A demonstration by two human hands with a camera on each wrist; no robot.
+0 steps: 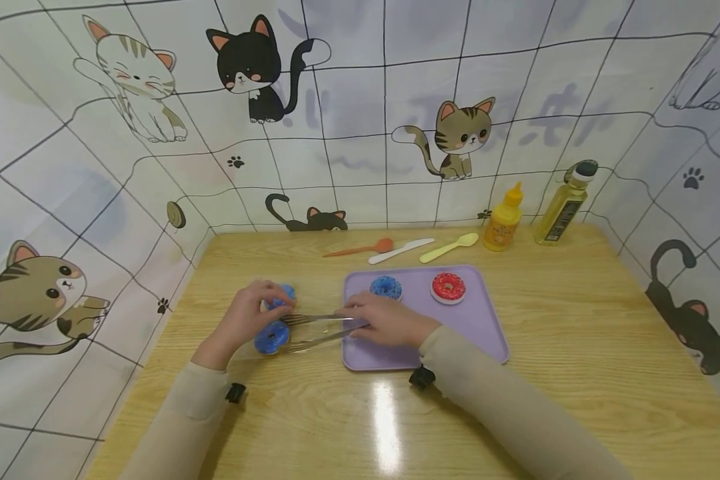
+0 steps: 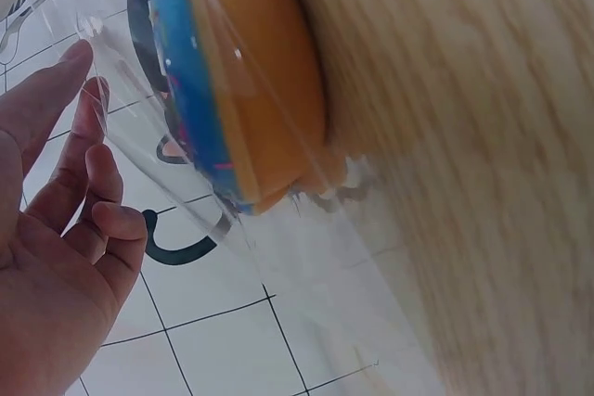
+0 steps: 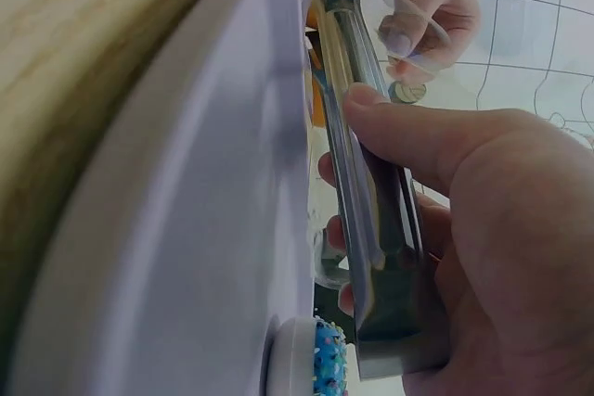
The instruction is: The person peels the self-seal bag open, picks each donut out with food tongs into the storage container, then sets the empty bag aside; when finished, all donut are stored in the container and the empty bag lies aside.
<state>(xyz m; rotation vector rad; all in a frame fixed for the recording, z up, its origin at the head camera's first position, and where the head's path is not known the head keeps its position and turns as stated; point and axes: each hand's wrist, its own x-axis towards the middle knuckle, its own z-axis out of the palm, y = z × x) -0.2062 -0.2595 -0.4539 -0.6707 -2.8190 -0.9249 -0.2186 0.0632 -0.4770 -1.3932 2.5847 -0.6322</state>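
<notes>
- My right hand (image 1: 390,323) grips metal tongs (image 1: 318,328), thumb pressed along the top, the arms parted around a blue donut (image 1: 271,338) just left of it.
- My left hand (image 1: 249,320) has its fingers curled on a clear plastic bag (image 2: 278,229), seemingly pinching its edge; the wrist view is blurred.
- Step in hand, I judge: picking the donut out of the bag.
- Next move calls for closing the tongs squarely, then lifting toward the purple tray (image 1: 486,333) under my right wrist.
</notes>
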